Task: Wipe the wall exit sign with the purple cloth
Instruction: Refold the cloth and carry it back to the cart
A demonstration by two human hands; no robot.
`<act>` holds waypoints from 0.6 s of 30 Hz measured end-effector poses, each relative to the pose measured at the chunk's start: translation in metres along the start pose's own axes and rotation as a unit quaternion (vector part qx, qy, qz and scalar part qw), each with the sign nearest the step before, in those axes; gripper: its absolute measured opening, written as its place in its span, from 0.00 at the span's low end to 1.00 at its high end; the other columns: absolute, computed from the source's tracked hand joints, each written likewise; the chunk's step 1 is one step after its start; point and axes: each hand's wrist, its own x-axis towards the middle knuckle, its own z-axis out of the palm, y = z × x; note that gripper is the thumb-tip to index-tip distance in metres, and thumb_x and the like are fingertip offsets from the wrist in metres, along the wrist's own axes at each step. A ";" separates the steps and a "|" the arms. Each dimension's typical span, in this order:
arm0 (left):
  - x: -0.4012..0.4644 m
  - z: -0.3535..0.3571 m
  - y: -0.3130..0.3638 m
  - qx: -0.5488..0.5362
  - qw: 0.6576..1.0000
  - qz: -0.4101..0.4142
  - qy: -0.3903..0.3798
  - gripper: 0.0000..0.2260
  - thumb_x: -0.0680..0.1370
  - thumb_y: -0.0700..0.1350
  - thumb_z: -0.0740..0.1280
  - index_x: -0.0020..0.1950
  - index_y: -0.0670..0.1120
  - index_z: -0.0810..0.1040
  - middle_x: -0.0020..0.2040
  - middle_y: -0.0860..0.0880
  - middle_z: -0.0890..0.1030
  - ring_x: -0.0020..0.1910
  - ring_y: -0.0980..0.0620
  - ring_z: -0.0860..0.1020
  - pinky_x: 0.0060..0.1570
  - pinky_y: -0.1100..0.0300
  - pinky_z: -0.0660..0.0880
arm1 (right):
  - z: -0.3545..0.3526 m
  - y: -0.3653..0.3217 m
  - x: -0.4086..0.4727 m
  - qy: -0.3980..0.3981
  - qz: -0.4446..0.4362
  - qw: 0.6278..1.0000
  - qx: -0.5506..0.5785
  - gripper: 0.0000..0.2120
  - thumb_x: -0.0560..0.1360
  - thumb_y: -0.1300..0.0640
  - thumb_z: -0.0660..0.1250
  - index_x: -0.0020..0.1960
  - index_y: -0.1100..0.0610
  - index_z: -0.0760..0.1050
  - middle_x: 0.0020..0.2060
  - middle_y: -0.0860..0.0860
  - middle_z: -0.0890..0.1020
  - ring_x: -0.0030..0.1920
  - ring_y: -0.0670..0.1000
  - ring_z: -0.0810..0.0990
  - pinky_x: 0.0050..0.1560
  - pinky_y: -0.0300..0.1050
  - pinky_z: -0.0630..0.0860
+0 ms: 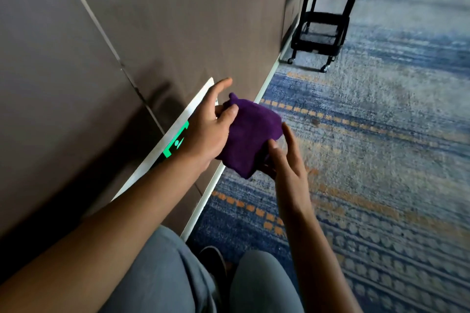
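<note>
A folded purple cloth [250, 134] is held between both hands in front of the wall, just above the carpet. My left hand [211, 124] grips its upper left edge with thumb on top and index finger stretched out. My right hand [284, 152] holds its lower right corner from beneath, fingers partly spread. The exit sign [175, 143] is a silver plate with glowing green markings, set low in the brown wall near the skirting. My left hand and wrist cover its middle part. The cloth is close to the sign but apart from it.
A black wheeled cart [328, 12] with shelves stands against the wall further along. Blue and orange patterned carpet [368, 147] covers the floor to the right. My knees in grey trousers [178, 274] are at the bottom, close to the white skirting [203, 198].
</note>
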 end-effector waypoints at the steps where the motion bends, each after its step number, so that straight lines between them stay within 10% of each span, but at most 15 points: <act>1: -0.002 0.005 0.001 0.006 1.000 -0.007 -0.014 0.22 0.82 0.40 0.66 0.74 0.56 0.72 0.63 0.51 0.82 0.60 0.55 0.82 0.60 0.55 0.79 | 0.007 0.002 0.000 0.017 -0.003 1.000 0.020 0.28 0.81 0.50 0.67 0.78 0.42 0.64 0.60 0.47 0.86 0.59 0.50 0.86 0.54 0.44 0.83; 9: -0.014 0.054 0.010 0.058 0.978 -0.079 -0.184 0.26 0.79 0.28 0.62 0.77 0.39 0.67 0.74 0.39 0.73 0.72 0.39 0.74 0.73 0.41 0.69 | -0.004 0.000 -0.029 0.207 0.054 0.976 -0.039 0.29 0.78 0.60 0.66 0.78 0.47 0.67 0.74 0.46 0.74 0.73 0.44 0.74 0.71 0.43 0.73; 18: -0.040 0.032 0.072 -0.078 0.957 -0.268 -0.073 0.18 0.81 0.37 0.67 0.71 0.47 0.74 0.63 0.39 0.83 0.62 0.44 0.82 0.62 0.48 0.80 | 0.005 -0.120 -0.035 0.185 0.145 0.968 -0.091 0.24 0.75 0.61 0.68 0.69 0.45 0.78 0.62 0.47 0.83 0.64 0.51 0.81 0.63 0.61 0.81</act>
